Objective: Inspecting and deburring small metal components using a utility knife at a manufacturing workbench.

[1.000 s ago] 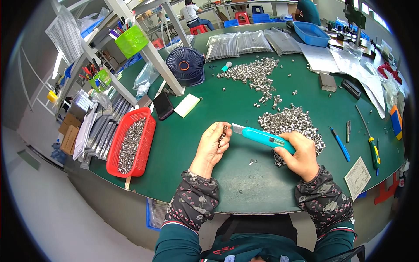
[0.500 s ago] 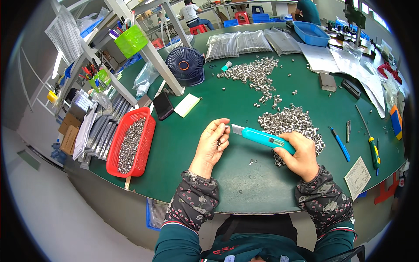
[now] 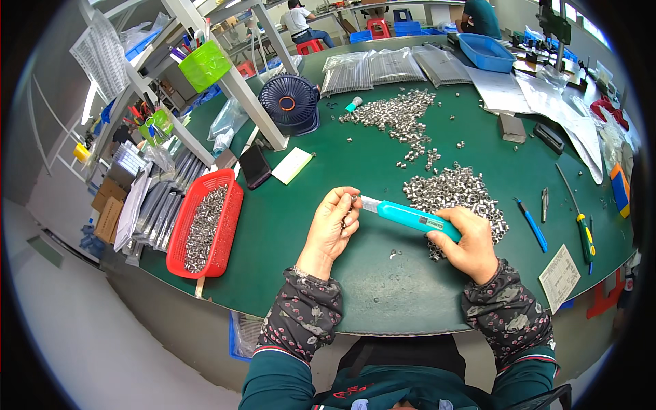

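My right hand (image 3: 471, 240) is closed round the handle of a teal utility knife (image 3: 404, 214), its blade out and pointing left. The blade tip meets the fingertips of my left hand (image 3: 329, 227). Those fingers are curled and pinch a small metal ring (image 3: 354, 198), mostly hidden; more metal shows inside the curled fingers. Just beyond my right hand lies a heap of short silvery metal rings (image 3: 454, 188). A second, looser heap of the same rings (image 3: 393, 115) spreads farther back. Tiny scraps (image 3: 395, 253) lie on the green table (image 3: 403, 301) between my forearms.
At left stands a red basket (image 3: 230, 229) holding metal rings, near a phone (image 3: 255, 166), a notepad (image 3: 292, 165) and a blue fan (image 3: 290, 102). On the right lie a blue pen-like tool (image 3: 531, 225), a screwdriver (image 3: 585, 239) and a paper slip (image 3: 559, 278).
The knife has moved slightly left, so its blade now reaches the ring at my left fingertips; a small gap separated them before. My left hand has hardly moved.
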Demonstrator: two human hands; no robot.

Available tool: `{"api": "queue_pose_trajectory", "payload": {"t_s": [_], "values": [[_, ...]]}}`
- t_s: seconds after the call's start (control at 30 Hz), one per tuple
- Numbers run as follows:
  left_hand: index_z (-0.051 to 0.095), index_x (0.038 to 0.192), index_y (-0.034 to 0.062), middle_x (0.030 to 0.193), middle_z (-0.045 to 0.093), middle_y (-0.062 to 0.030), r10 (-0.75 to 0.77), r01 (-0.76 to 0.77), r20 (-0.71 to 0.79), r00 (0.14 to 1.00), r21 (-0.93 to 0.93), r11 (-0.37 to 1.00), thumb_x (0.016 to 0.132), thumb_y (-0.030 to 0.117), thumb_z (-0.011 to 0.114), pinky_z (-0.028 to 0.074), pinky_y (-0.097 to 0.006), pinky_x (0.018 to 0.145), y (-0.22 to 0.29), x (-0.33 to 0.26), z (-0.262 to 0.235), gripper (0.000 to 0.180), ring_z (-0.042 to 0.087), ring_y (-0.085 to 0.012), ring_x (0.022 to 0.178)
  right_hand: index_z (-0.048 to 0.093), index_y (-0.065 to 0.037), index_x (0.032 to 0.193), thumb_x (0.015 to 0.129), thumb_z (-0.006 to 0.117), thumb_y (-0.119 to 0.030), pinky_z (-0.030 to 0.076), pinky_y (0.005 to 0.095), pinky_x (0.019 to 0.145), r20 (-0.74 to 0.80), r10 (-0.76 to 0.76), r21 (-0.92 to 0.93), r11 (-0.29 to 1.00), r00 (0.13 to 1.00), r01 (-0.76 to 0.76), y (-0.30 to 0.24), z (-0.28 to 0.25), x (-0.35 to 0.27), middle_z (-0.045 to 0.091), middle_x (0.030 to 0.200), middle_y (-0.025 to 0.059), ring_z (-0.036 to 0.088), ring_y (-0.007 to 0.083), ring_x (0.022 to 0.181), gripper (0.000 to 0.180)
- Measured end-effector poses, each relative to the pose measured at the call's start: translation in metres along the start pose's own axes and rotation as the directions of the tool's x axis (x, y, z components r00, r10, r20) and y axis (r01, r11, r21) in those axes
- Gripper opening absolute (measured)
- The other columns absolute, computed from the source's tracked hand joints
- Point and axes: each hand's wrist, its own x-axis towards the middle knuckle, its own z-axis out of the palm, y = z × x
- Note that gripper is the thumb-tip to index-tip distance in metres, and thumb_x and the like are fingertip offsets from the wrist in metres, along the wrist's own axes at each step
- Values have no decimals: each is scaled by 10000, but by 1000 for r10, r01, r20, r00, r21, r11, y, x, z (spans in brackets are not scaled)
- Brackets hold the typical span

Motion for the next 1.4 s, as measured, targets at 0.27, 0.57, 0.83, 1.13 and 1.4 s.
{"api": "queue_pose_trajectory", "payload": {"t_s": [0.27, 0.57, 0.83, 1.13, 1.4], "values": [[535, 946, 37, 776, 518, -31, 5, -4, -32, 999, 43, 999, 870, 145, 526, 281, -139, 384, -1, 1, -1, 132, 385, -36, 538, 614, -28, 850, 674, 683, -180, 452, 324, 550, 32, 63, 61, 996, 998, -65, 2, 0, 0, 585, 710, 112, 580, 251, 605, 242], [554, 927, 36, 719, 493, 5, 129, -109, -47, 991, 299, 948, 858, 116, 543, 260, -139, 382, -1, -2, 9, 107, 373, -14, 514, 629, -16, 850, 707, 668, -213, 450, 298, 545, 171, 241, 171, 948, 955, -270, 6, -1, 0, 598, 680, 109, 591, 210, 597, 246], [561, 921, 27, 680, 495, 42, 327, -247, -19, 945, 618, 747, 852, 117, 555, 226, -146, 385, -7, -4, 15, 114, 336, 15, 485, 622, 0, 800, 708, 667, -188, 439, 278, 524, 138, 328, 207, 913, 935, -351, 0, 2, -5, 588, 654, 91, 575, 170, 570, 215], [533, 940, 23, 772, 534, -40, 204, -146, -197, 959, 275, 950, 881, 137, 508, 270, -134, 377, -5, -2, 12, 131, 376, -14, 508, 606, -17, 813, 716, 655, -197, 440, 318, 524, 6, 180, 89, 980, 984, -180, 1, 5, -6, 576, 664, 107, 572, 243, 579, 210], [533, 941, 24, 779, 531, -31, 207, -163, -141, 968, 273, 948, 868, 133, 531, 275, -139, 378, -5, -3, 13, 131, 384, -19, 516, 619, -13, 828, 741, 635, -239, 442, 288, 534, 237, 351, 188, 899, 906, -397, -4, -1, -1, 589, 632, 89, 575, 163, 566, 242]]}}
